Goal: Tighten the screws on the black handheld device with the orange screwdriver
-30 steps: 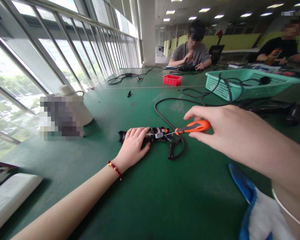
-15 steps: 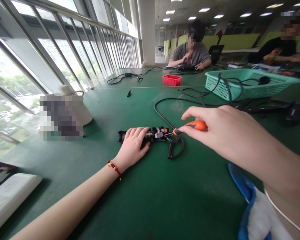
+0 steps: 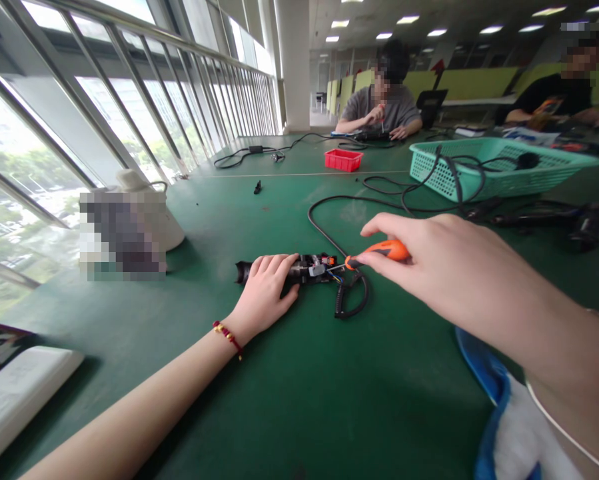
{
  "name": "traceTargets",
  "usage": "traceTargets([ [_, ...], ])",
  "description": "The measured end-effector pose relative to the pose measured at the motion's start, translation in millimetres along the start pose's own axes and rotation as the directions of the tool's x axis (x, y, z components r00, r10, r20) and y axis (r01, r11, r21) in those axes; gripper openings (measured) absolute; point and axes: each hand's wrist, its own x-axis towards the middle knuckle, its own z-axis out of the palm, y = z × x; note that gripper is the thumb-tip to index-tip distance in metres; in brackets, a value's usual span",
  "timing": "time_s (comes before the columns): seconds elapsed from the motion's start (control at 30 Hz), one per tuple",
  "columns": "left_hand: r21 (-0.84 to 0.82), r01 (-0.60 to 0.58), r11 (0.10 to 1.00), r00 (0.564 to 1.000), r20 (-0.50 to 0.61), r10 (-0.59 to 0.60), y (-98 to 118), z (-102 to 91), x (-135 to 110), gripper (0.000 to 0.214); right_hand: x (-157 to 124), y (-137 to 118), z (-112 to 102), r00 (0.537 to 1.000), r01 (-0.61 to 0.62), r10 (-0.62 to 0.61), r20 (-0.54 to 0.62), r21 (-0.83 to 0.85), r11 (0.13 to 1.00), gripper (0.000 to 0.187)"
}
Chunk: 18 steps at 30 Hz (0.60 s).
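My left hand [image 3: 269, 287] is closed over a black tubular device [image 3: 299, 272] lying on the green table and presses it down. The device's right end is open, with small grey and orange parts and thin coloured wires showing. In my right hand [image 3: 429, 257] is a screwdriver [image 3: 392, 250] with an orange and black handle, pinched between thumb and fingers. Its shaft slants down to the left into the open end; the exact spot where the tip touches is too small to make out. A black power cord [image 3: 364, 293] runs from that end.
A green basket [image 3: 504, 180] with cables stands at the back right, a red tray [image 3: 343, 160] left of it. A pale jug [image 3: 172, 227] is by the railing. At lower right lies a blue and white cloth [image 3: 504, 407]. Two people sit across the table.
My right hand and the screwdriver have shifted very slightly to the left. My left hand and the device stay in place.
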Motion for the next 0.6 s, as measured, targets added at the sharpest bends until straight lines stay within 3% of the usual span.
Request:
traceTargets([
  [0.17,0.001,0.001,1.000,1.000,0.003,-0.001,0.0,0.2,0.3,0.043,-1.1,4.5,-0.7,0.998,0.050,-0.049,-0.034,0.008,0.999,0.024],
  [0.23,-0.003,0.001,1.000,1.000,0.002,-0.001,0.4,-0.2,0.3,0.043,-1.4,4.0,-1.6,1.000,0.022,-0.022,0.009,0.005,1.000,0.019],
  [0.37,-0.007,-0.002,1.000,1.000,-0.001,0.002,0.5,-0.1,0.0,0.043,-1.5,-0.3,-4.2,0.990,-0.003,0.004,0.140,-0.007,1.000,0.030],
  [0.47,0.003,0.001,1.000,1.000,0.008,-0.001,0.2,0.1,-0.2,0.043,-1.6,-2.0,-4.8,0.997,0.016,-0.016,0.074,0.001,1.000,0.021],
  [0.6,0.010,0.002,1.000,1.000,0.019,-0.002,0.0,-0.2,0.2,0.044,-1.3,-1.2,-2.9,0.998,0.057,-0.055,-0.032,0.040,0.998,0.031],
])
